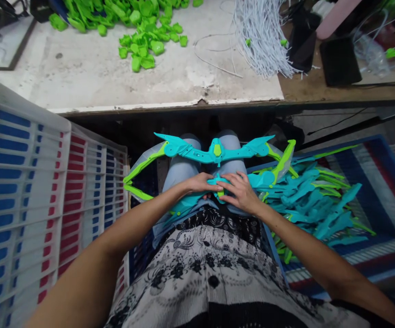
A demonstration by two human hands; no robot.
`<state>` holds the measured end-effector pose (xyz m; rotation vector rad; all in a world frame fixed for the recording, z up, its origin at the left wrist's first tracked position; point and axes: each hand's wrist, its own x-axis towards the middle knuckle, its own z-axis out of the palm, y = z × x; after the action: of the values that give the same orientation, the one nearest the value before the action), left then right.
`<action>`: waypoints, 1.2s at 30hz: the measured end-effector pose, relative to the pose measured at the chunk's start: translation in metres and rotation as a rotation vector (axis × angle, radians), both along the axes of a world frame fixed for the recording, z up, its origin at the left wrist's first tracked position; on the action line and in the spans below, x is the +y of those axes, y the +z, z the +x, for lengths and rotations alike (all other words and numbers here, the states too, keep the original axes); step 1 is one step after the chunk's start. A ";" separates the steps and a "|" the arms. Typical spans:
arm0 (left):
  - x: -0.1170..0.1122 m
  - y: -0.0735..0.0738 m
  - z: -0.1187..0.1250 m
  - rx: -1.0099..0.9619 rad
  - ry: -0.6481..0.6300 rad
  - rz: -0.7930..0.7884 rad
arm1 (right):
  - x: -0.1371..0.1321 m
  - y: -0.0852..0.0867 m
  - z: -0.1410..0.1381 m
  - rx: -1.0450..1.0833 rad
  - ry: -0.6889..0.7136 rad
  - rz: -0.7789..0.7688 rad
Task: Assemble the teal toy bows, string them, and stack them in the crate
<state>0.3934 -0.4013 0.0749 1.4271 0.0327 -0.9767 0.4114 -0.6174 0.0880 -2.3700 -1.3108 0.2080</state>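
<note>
Two turquoise and lime-green toy bows lie across my lap. The farther toy bow point(200, 155) rests over my knees, its green tips bending down at the left and right. Over the nearer toy bow point(214, 181), both hands meet at its middle grip. My left hand point(202, 183) is closed on that grip from the left, thumb on top. From the right my right hand point(240, 192) closes on the same grip, fingers lying over it around a lime-green piece point(221, 193). Parts of the nearer bow are hidden under my hands and forearms.
A white plastic crate point(60, 191) stands close on my left. At my right, a blue-rimmed crate point(382, 146) holds a heap of turquoise and green bow parts point(313, 196). On the worktable point(91, 77) lie green pieces point(142, 45), white cords point(260, 36) and a dark phone-like slab point(340, 61).
</note>
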 end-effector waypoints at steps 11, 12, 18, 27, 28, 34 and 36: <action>-0.002 0.008 0.005 0.007 -0.021 0.071 | 0.008 0.009 -0.001 0.134 -0.107 -0.027; -0.003 0.011 0.006 -0.001 -0.024 0.094 | 0.011 0.009 -0.002 0.164 -0.143 -0.028; -0.009 0.019 0.000 -0.089 -0.015 0.255 | 0.020 0.010 -0.006 0.216 -0.236 -0.094; -0.002 0.074 -0.052 -0.672 -0.342 0.746 | 0.044 0.103 0.075 0.412 0.139 -0.022; -0.003 0.076 -0.059 -0.763 -0.326 0.829 | 0.062 0.111 0.094 0.300 0.055 0.065; -0.003 0.045 -0.074 -1.014 -0.282 1.041 | 0.221 0.107 0.200 -0.129 -0.194 0.146; -0.001 0.033 -0.074 -0.973 -0.274 1.005 | 0.269 0.100 0.223 -0.144 -0.236 0.124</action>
<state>0.3197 -0.4018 0.1075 2.7747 -0.4566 -0.3430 0.6340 -0.3484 0.1885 -2.4427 -1.0574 -0.1126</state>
